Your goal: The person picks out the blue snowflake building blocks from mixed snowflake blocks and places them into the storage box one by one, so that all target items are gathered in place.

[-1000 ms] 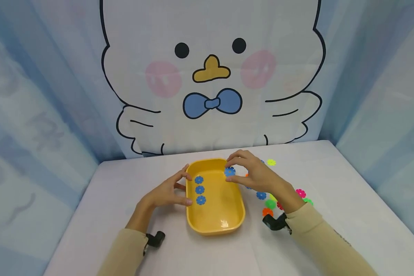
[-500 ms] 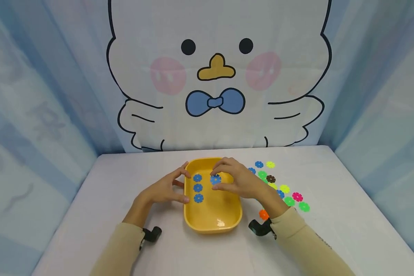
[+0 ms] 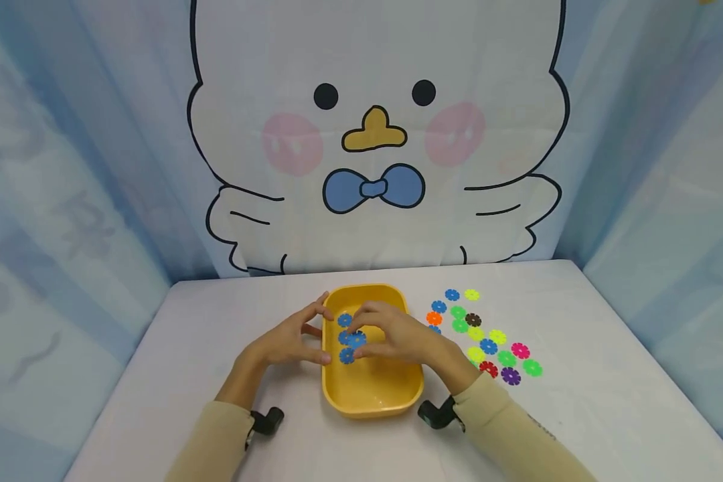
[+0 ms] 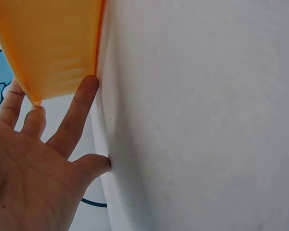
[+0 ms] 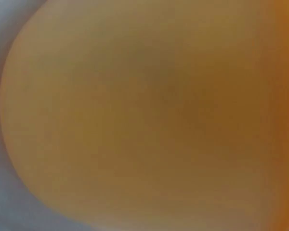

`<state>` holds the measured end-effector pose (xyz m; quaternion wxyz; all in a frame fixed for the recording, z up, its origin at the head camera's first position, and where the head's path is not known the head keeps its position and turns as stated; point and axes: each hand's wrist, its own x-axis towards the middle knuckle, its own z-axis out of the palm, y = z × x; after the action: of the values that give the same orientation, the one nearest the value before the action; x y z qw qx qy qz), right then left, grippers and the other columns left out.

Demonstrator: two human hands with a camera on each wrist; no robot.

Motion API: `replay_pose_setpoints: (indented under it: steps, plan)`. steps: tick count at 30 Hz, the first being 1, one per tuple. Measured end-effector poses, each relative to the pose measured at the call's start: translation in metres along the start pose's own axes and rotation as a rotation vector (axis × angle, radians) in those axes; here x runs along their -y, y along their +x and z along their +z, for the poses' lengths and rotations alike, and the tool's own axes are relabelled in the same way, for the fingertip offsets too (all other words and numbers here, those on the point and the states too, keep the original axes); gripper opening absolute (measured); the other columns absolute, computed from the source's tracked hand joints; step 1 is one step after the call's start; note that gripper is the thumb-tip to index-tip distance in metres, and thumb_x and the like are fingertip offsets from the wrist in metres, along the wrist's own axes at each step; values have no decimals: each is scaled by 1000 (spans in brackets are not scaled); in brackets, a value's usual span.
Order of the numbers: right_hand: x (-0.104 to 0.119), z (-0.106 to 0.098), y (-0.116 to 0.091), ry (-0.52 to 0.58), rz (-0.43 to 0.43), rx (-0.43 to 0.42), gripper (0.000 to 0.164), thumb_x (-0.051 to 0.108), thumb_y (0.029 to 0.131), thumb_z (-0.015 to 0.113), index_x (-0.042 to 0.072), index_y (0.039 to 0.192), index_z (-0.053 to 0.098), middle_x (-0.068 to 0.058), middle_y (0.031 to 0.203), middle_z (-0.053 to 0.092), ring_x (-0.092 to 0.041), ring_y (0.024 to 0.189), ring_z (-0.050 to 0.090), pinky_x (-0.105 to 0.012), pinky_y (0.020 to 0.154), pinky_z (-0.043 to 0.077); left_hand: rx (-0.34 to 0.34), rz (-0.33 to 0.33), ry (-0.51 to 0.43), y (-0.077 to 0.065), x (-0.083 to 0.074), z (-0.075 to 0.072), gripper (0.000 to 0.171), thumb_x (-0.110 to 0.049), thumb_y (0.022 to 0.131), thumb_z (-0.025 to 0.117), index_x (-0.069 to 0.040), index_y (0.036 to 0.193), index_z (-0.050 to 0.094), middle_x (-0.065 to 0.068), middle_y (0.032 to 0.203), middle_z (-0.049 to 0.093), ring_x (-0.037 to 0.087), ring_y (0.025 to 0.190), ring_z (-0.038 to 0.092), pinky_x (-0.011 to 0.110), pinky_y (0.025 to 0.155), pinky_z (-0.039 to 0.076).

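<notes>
In the head view my right hand (image 3: 397, 336) reaches over the yellow tray (image 3: 373, 393), pinching a blue notched plastic disc (image 3: 357, 339) between thumb and fingers. That disc overlaps the middle of a column of 3 matching blue discs (image 3: 346, 356) lying along the tray's left side. At the tray's left edge is my left hand (image 3: 286, 340), its fingers spread and fingertips touching the rim. The left wrist view shows these fingers (image 4: 72, 122) extended against the tray's outer side (image 4: 53, 48). Only the blurred yellow tray (image 5: 135, 115) fills the right wrist view.
Right of the tray, several loose notched discs in mixed colours lie scattered, among them a brown disc (image 3: 472, 320), a purple disc (image 3: 511, 376) and an orange disc (image 3: 434, 318). All sit on a white-covered table (image 3: 602, 402) with a printed cloth (image 3: 373, 234) behind.
My right hand has carried the blue disc leftward from the tray's upper right edge to the blue column, uncovering more loose discs. My left hand stays at the rim.
</notes>
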<state>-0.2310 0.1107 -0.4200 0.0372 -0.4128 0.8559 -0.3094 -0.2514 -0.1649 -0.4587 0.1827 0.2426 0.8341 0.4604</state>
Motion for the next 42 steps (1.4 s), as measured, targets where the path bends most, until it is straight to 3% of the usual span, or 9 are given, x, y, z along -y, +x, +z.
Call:
replay_pose_setpoints:
  steps: [5,15,24,33,42]
  plan:
    - [0,13,4,10,37,76,33,33,91,79,18,120,73,7,121,62,-18,122,56,-44,113,47,11,15,-10,-3,2,-1,63,-31,84,87,-18,131,48,1,174,4,30,119,64,43,97,59]
    - [-2,28,9,-50,99,151,31,36,92,78,22,119,73,6,124,59,-18,125,51,-44,116,44,28,57,-43,-8,2,-3,65,-26,84,87,-13,133,46,3,174,3,32,117,64,46,99,57]
    - [0,34,14,-80,181,216,30,46,90,77,31,115,74,1,152,48,-26,142,35,-48,119,38,22,59,-53,-6,4,-4,63,-29,85,86,-17,132,47,0,174,3,32,118,65,46,98,58]
    - [-3,43,11,-132,171,246,26,48,89,78,35,111,75,2,150,49,-29,143,33,-50,120,36,41,60,-37,0,6,0,63,-27,85,87,-17,132,46,-1,174,3,27,117,66,41,100,57]
    - [-3,47,17,-165,159,263,26,47,89,78,40,114,74,4,150,50,-29,143,35,-54,119,35,21,40,-36,-5,4,-2,63,-28,86,86,-16,134,46,-1,174,3,31,121,63,44,103,55]
